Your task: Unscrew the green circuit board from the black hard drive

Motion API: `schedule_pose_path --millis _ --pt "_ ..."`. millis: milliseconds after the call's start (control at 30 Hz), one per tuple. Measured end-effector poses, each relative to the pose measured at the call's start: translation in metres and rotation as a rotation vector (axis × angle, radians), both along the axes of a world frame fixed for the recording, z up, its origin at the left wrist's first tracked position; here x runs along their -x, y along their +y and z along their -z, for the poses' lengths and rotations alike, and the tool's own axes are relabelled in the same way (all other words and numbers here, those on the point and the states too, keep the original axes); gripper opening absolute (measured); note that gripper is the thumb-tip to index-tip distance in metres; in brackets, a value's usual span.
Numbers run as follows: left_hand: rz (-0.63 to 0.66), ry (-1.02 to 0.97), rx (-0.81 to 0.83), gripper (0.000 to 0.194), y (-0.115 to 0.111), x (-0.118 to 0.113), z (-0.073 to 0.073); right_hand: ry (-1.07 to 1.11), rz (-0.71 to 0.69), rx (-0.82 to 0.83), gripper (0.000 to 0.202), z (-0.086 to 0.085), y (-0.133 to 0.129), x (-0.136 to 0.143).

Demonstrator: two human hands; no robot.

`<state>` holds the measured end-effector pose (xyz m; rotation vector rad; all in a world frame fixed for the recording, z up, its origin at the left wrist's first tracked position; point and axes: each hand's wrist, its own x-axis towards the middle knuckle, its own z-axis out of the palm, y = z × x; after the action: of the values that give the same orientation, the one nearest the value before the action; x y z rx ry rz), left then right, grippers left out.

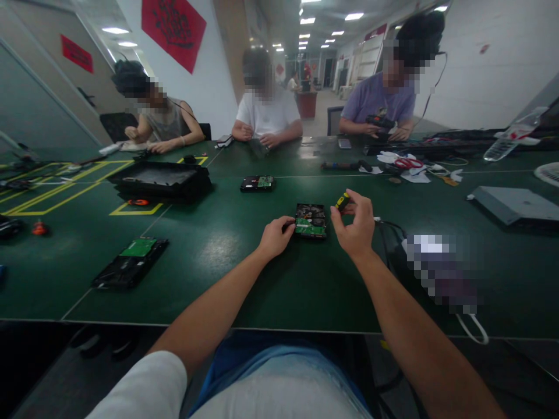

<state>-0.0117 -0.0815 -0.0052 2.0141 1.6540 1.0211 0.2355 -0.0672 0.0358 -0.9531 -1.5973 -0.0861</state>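
A hard drive (311,222) lies on the green table in front of me, its green circuit board facing up at the near end. My left hand (278,236) grips the drive's left edge between thumb and fingers. Just right of the drive, my right hand (357,224) is raised above the table. Its thumb and fingers pinch a yellow-and-black screwdriver (343,201), held apart from the drive; no shaft can be made out. A second hard drive (257,183) lies farther back, and another drive-like unit with a green board (138,248) rests to the left.
A black tray (163,176) stands at the left back. On the right are a cable (391,224), a blurred-out object (441,270) and a flat grey box (515,205). Scraps and red-handled scissors (408,163) lie behind. Three people sit across the table (209,297).
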Motion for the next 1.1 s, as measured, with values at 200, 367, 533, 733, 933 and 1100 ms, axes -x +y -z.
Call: schedule_pose_path --millis 200,367,533,733,933,1100 --pt "0.044 0.057 -0.033 0.029 -0.002 -0.001 -0.003 -0.047 -0.016 -0.036 0.048 -0.006 -0.006 0.004" --pt "0.062 0.094 -0.038 0.030 -0.003 0.000 -0.002 -0.012 -0.016 -0.008 0.050 -0.002 -0.003 0.002" --pt "0.069 0.126 -0.040 0.033 -0.003 -0.001 -0.002 -0.072 0.019 -0.043 0.047 -0.007 -0.005 0.003" --pt "0.063 0.131 -0.046 0.033 -0.004 -0.002 -0.002 -0.024 -0.029 -0.019 0.048 -0.003 -0.003 0.003" --pt "0.065 0.130 -0.039 0.033 -0.005 -0.002 -0.003 0.004 -0.028 0.002 0.051 0.003 0.001 0.000" --pt "0.066 0.131 -0.032 0.033 -0.005 -0.002 -0.004 0.022 -0.048 -0.025 0.050 0.004 0.002 -0.001"
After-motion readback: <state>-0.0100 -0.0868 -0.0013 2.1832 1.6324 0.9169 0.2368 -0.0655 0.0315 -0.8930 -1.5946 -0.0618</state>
